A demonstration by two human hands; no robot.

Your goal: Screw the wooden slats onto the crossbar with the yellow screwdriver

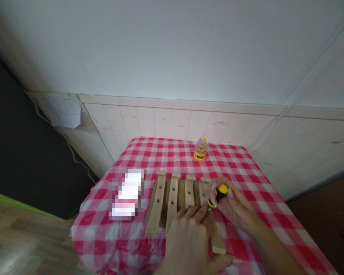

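Near the middle of the table lies a wooden piece with several pale slats [172,196] across darker wood, each slat showing dark round screw heads or holes. My left hand [189,236] rests over the right-hand slats, its fingers stretched forward and thumb spread to the right. Wrapped around a yellow-and-black screwdriver [222,190], my right hand [232,204] is at the rightmost slat [218,244]. The screwdriver tilts down toward that slat, close to my left fingertips. Its tip is hidden by my fingers.
A clear, yellow-based bit case [200,149] stands toward the back of the table. A blurred-out white object [129,194] lies left of the slats. The red-and-white checked tablecloth [103,214] reaches back to the panelled wall [149,118]. A dark panel [25,145] stands at left.
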